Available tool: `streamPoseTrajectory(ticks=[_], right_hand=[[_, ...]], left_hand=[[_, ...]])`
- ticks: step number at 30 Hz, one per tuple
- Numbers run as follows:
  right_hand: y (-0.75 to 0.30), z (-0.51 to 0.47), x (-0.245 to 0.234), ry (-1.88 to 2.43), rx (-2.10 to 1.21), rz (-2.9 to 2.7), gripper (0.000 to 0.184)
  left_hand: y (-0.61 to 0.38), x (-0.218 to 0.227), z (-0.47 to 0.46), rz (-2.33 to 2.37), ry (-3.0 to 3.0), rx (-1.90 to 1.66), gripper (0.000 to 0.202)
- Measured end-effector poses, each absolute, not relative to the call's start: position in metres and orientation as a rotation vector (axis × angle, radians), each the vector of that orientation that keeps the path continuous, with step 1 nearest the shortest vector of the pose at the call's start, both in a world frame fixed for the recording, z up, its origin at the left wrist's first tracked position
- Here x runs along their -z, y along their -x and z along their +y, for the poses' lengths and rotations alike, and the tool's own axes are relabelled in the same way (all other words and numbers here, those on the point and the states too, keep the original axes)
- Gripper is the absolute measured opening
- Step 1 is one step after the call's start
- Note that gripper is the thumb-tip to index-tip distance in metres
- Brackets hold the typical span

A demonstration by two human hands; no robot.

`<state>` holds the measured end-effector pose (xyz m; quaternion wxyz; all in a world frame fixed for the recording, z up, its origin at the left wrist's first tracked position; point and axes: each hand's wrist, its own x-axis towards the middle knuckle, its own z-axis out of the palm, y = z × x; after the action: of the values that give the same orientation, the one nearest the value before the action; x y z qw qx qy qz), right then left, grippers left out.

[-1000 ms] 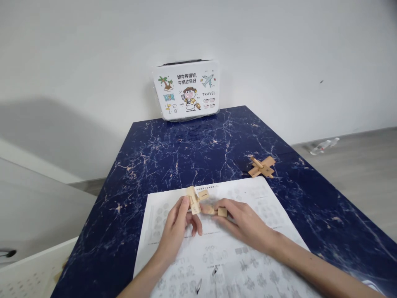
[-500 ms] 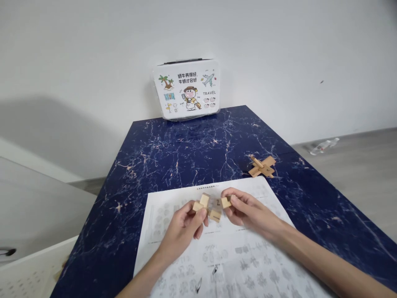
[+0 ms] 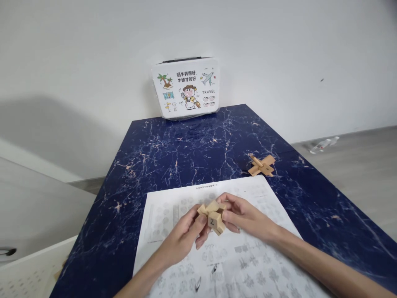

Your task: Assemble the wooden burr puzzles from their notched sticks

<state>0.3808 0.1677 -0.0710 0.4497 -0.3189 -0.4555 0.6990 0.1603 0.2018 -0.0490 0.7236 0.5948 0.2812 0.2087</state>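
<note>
Both hands hold a light wooden interlocking puzzle [image 3: 214, 222] over the printed sheet, one block of it marked "2". My left hand [image 3: 189, 231] pinches its left side between thumb and fingers. On the right side, the fingertips of my right hand [image 3: 242, 215] close on a block of the same puzzle. Whether that block is locked into the rest cannot be made out. The instruction sheet [image 3: 173, 256], full of grey diagrams, lies flat under both hands.
A second wooden cross-shaped puzzle [image 3: 266, 167] lies beyond the sheet's right corner on the blue marbled table [image 3: 192, 153]. A white cartoon case [image 3: 186, 105] leans on the wall at the back. A white perforated basket [image 3: 27, 277] stands lower left; a plastic bottle [image 3: 324, 145] lies on the floor.
My hands have come together, and the block in my right hand now meets the blocks in my left. The puzzle has turned, so the "2" faces toward me.
</note>
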Motion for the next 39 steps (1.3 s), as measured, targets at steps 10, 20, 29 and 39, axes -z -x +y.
streamPoseTrajectory(ticks=[10,20,29,39], right_hand=[[-0.387,0.167,0.071,0.69,-1.88,-1.271,0.036],[-0.385,0.165,0.074,0.746,-1.92,-1.289,0.039],[-0.373,0.163,0.068,0.989,-1.624,-1.172,0.036],[-0.373,0.16,0.064,0.815,-1.681,-1.309,0.036]], left_hand=[[-0.159,0.048,0.2,0.543,-1.214,-0.467,0.041],[-0.157,0.05,0.201,0.514,-1.205,-0.422,0.04],[-0.158,0.052,0.198,0.649,-1.237,-0.54,0.054],[-0.163,0.06,0.191,0.93,-1.73,-0.638,0.08]])
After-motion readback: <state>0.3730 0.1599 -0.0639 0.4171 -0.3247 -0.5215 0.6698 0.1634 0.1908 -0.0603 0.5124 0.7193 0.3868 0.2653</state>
